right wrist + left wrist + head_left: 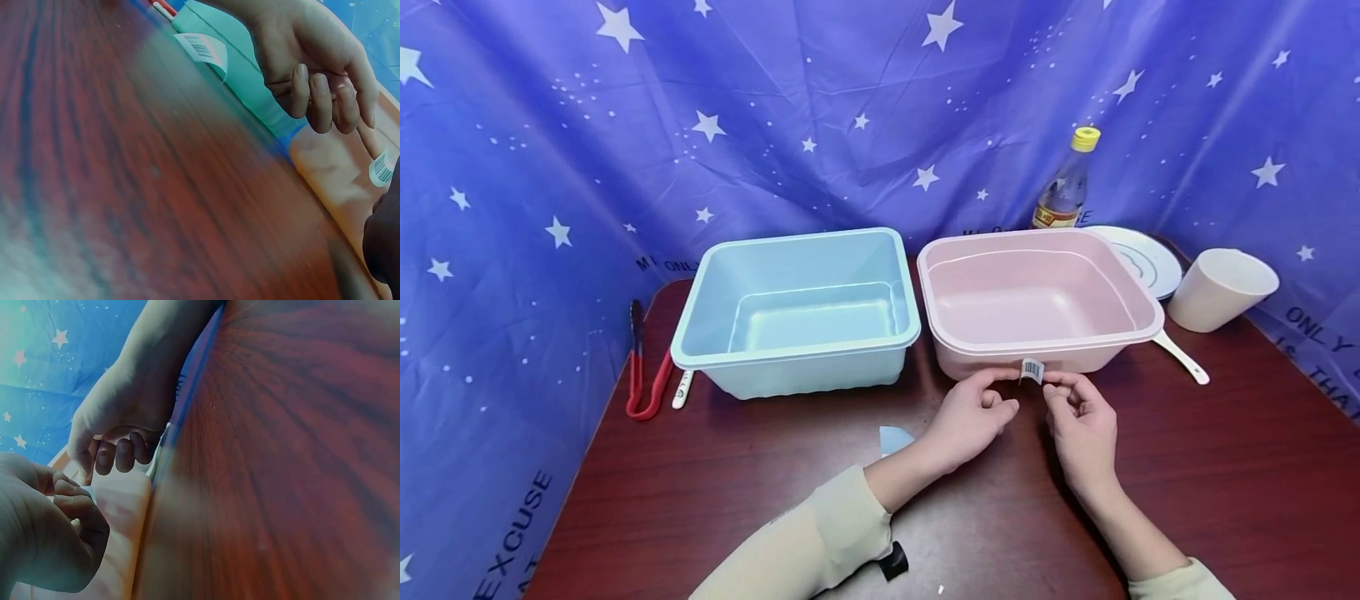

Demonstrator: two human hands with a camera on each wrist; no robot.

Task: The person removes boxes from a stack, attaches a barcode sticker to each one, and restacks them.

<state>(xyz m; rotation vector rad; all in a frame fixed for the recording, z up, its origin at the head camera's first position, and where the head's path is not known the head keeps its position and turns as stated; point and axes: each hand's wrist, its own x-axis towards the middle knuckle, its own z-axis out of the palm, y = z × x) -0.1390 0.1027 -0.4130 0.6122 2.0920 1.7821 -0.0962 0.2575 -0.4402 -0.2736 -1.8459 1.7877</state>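
A small white barcode label (1032, 370) stands out from the front wall of the pink basin (955, 360), just under its rim. My left hand (967, 421) reaches it from the left, its extended index finger touching the label's edge while the thumb stays apart. On the other side, my right hand (1084, 433) pinches the label's right edge between thumb and index finger. The label (380, 169) looks curved in the right wrist view, where the right hand (384, 231) is mostly cut off. Beside my left forearm lies a loose, curled barcode label (205, 52), blue-backed.
A light blue basin (808, 367) stands left of the pink one. Red tongs (638, 387) and a white handle (683, 389) lie beside it. At right are a white cup (1221, 292), a plate (1150, 258), a white spoon handle (1183, 358) and a yellow-capped bottle (1066, 183).
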